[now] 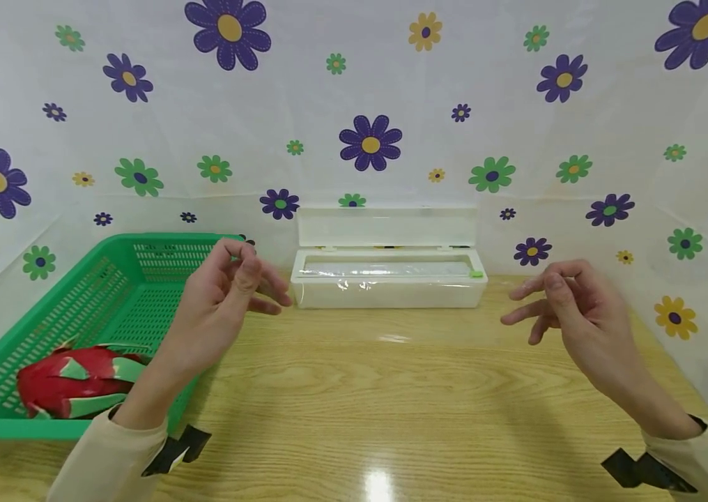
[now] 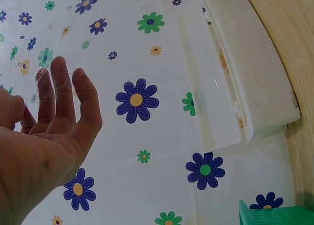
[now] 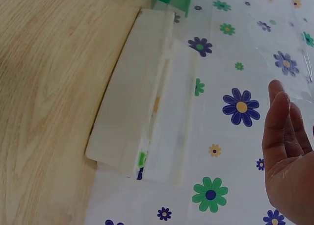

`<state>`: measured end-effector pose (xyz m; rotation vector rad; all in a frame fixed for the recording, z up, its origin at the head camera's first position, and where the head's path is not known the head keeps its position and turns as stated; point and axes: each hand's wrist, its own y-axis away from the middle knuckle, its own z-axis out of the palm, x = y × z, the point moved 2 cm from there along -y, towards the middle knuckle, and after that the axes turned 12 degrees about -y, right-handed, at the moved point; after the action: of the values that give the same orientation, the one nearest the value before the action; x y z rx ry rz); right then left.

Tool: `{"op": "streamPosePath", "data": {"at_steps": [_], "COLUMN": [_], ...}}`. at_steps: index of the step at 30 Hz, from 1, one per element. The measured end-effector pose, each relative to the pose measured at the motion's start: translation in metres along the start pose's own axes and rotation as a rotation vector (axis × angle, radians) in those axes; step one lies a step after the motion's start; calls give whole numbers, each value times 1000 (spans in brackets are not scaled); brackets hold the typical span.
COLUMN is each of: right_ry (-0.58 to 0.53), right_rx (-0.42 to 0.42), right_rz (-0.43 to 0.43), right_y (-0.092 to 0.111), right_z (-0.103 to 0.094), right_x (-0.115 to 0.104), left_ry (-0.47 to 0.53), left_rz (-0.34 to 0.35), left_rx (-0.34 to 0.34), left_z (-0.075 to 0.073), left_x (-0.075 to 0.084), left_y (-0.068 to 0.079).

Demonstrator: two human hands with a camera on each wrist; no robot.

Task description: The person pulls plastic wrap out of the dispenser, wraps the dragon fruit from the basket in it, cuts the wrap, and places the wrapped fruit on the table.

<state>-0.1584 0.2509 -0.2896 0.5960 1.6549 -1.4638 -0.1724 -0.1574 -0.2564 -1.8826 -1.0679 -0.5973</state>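
Observation:
A sheet of clear cling film (image 1: pixel 394 338) stretches between the two hands, showing mostly by its glints and creases. My left hand (image 1: pixel 219 300) pinches one side between thumb and index finger, the other fingers spread loosely behind the film. On the opposite side, my right hand (image 1: pixel 586 314) pinches it with thumb and index finger as well. Behind the film stands a white cling film dispenser box (image 1: pixel 385 294), its lid (image 1: pixel 385 226) raised. A bright green slider (image 1: pixel 476 274) sits at the right end of its front edge; a roll (image 1: pixel 385 268) lies inside.
At the left stands a green plastic basket (image 1: pixel 34 429) holding a red dragon fruit (image 1: pixel 78 380) with green scales. The wooden table (image 1: pixel 379 404) reaches back to a white flowered cloth (image 1: pixel 316 97) that hangs behind and along the sides.

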Motion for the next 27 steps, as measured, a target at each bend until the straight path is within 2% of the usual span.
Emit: {"op": "streamPosePath", "data": {"at_steps": [14,27], "right_ry": [27,139], "right_rx": [9,25], "right_rz": [76,107], "right_y": [12,12], "right_z": [-3,-7], "right_x": [22,45], "left_ry": [38,68], "left_rz": [-39,-98], "left_rx": [-75,-101], "left_z": [20,37], "left_x": [-24,-43], "left_y": [9,6]}}
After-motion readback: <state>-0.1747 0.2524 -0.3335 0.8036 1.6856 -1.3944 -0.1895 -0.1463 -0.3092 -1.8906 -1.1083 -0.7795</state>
